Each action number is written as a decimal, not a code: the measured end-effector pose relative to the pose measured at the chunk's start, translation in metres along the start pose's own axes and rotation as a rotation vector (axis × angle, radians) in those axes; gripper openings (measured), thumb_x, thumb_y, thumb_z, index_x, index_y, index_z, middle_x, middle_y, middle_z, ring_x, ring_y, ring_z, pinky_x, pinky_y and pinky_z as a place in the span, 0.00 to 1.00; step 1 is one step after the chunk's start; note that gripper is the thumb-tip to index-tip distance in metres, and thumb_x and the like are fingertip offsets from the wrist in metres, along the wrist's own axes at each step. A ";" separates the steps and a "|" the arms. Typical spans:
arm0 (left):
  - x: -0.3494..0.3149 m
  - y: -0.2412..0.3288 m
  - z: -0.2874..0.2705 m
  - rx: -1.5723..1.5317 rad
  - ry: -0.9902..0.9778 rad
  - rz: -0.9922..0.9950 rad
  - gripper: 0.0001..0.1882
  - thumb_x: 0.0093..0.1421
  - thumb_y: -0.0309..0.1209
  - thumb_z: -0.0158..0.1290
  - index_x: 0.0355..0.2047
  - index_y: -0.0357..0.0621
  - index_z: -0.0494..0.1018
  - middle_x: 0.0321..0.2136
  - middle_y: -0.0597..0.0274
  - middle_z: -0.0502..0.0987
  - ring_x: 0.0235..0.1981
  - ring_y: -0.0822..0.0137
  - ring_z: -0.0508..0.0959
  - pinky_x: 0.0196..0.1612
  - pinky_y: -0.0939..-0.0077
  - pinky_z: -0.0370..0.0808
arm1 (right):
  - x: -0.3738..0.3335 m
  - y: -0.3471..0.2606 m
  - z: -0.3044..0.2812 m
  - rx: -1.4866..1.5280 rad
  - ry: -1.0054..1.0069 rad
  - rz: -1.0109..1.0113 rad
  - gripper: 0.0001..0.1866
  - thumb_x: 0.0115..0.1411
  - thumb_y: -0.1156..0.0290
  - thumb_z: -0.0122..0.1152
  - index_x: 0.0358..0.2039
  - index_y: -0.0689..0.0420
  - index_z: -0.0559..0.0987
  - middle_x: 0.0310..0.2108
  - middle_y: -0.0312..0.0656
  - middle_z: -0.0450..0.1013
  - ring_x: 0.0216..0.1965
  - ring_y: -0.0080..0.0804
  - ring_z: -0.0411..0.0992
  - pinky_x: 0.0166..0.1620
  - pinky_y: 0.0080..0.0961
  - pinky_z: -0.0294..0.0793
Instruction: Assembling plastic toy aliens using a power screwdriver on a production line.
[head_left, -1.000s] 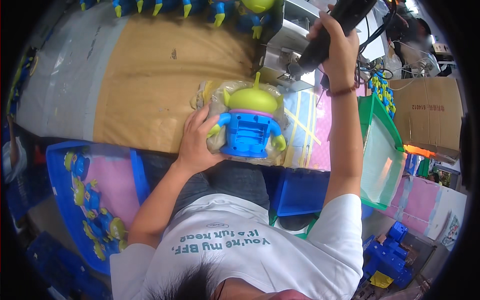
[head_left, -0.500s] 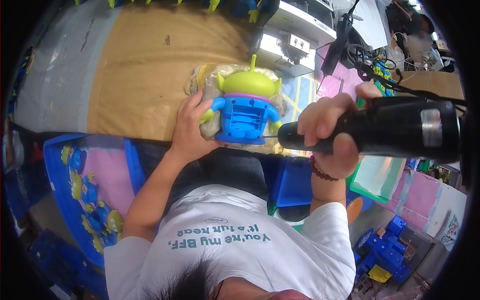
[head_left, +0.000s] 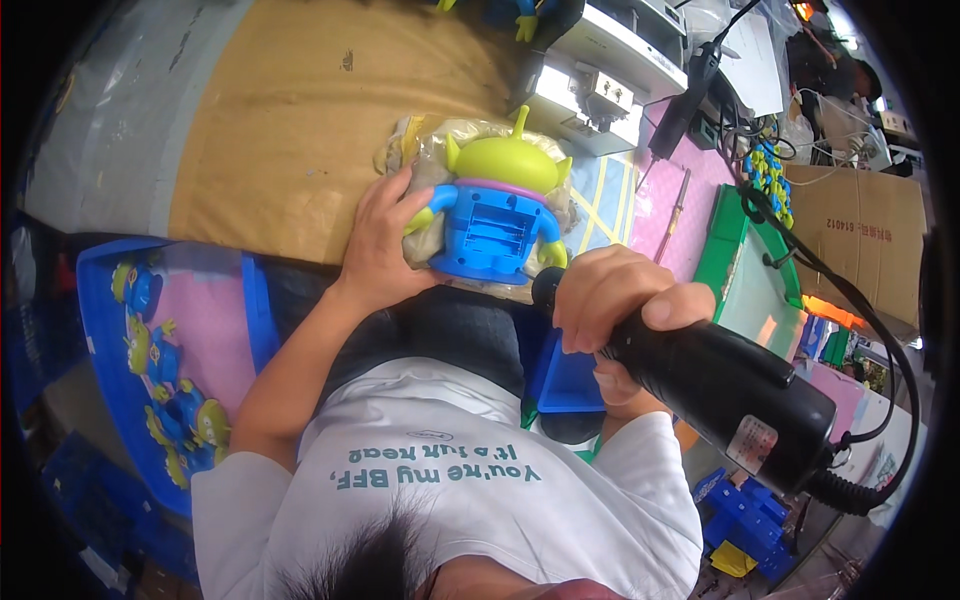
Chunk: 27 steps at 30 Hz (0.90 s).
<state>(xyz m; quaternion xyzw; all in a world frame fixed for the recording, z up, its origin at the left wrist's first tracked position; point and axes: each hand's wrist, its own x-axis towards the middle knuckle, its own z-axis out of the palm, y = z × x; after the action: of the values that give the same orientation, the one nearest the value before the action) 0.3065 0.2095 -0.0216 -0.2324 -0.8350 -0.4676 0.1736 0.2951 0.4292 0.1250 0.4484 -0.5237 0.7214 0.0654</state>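
- Bracketing the left edge of the toy figure [head_left: 490, 240] in the head view, the left hand [head_left: 380, 242] has thumb and fingers apart; whether they clamp it cannot be told.
- Toy figure: lies on the plastic-wrapped pad [head_left: 432, 160] at the near edge of the table [head_left: 280, 120], recessed back upward, head toward the far side.
- Right hand [head_left: 635, 300]: fingers clamped around the black power driver [head_left: 730, 395]; driver nose near the toy's near right corner, contact hidden.
- Left: blue bin [head_left: 262, 310] containing similar figures [head_left: 185, 415].
- Right: green tray [head_left: 722, 240].
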 end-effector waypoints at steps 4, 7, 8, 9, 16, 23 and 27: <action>0.000 0.001 -0.001 -0.006 0.000 -0.001 0.51 0.35 0.41 0.73 0.58 0.48 0.58 0.60 0.41 0.60 0.59 0.41 0.62 0.62 0.50 0.58 | 0.003 0.000 0.001 0.013 -0.024 0.038 0.33 0.42 0.82 0.67 0.50 0.57 0.66 0.23 0.41 0.72 0.20 0.34 0.71 0.23 0.27 0.70; 0.001 0.001 -0.001 -0.005 -0.012 -0.004 0.51 0.35 0.41 0.73 0.58 0.48 0.58 0.60 0.40 0.60 0.59 0.41 0.62 0.62 0.50 0.58 | 0.003 -0.002 0.000 0.036 0.006 0.075 0.33 0.41 0.84 0.67 0.49 0.56 0.66 0.23 0.41 0.71 0.21 0.34 0.71 0.25 0.28 0.71; 0.001 0.001 -0.001 -0.006 -0.015 -0.002 0.51 0.35 0.41 0.73 0.58 0.48 0.58 0.60 0.40 0.60 0.59 0.41 0.62 0.62 0.50 0.58 | 0.001 -0.003 0.000 0.040 0.027 0.085 0.32 0.41 0.84 0.67 0.49 0.56 0.66 0.24 0.42 0.71 0.22 0.34 0.71 0.26 0.29 0.71; 0.002 0.001 -0.001 -0.007 -0.019 0.000 0.51 0.35 0.41 0.73 0.58 0.48 0.58 0.60 0.40 0.60 0.59 0.41 0.62 0.62 0.50 0.58 | 0.001 -0.004 0.000 0.044 0.049 0.094 0.32 0.41 0.84 0.67 0.48 0.56 0.66 0.24 0.42 0.71 0.22 0.34 0.71 0.27 0.29 0.71; 0.000 0.001 -0.003 0.005 0.005 -0.007 0.52 0.33 0.38 0.74 0.58 0.48 0.58 0.59 0.40 0.60 0.59 0.40 0.63 0.62 0.50 0.59 | 0.054 -0.019 -0.033 0.197 0.387 0.143 0.22 0.59 0.73 0.56 0.52 0.59 0.61 0.23 0.42 0.70 0.21 0.33 0.71 0.28 0.33 0.73; 0.003 -0.001 -0.002 0.012 -0.022 0.006 0.52 0.34 0.42 0.74 0.58 0.45 0.58 0.60 0.41 0.60 0.60 0.41 0.63 0.61 0.53 0.62 | 0.093 0.052 -0.096 -0.427 0.705 0.293 0.08 0.56 0.72 0.59 0.30 0.63 0.71 0.20 0.40 0.68 0.20 0.28 0.69 0.27 0.26 0.70; 0.001 -0.002 0.000 -0.031 0.001 -0.002 0.52 0.32 0.39 0.74 0.58 0.48 0.60 0.60 0.41 0.60 0.58 0.41 0.63 0.61 0.51 0.59 | 0.095 0.067 -0.102 -0.347 0.665 0.453 0.08 0.57 0.70 0.57 0.27 0.62 0.72 0.19 0.39 0.69 0.20 0.27 0.68 0.26 0.25 0.67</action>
<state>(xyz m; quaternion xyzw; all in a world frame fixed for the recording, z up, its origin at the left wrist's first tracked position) 0.3043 0.2086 -0.0227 -0.2338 -0.8277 -0.4809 0.1701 0.1424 0.4471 0.1409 0.0477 -0.6728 0.7239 0.1450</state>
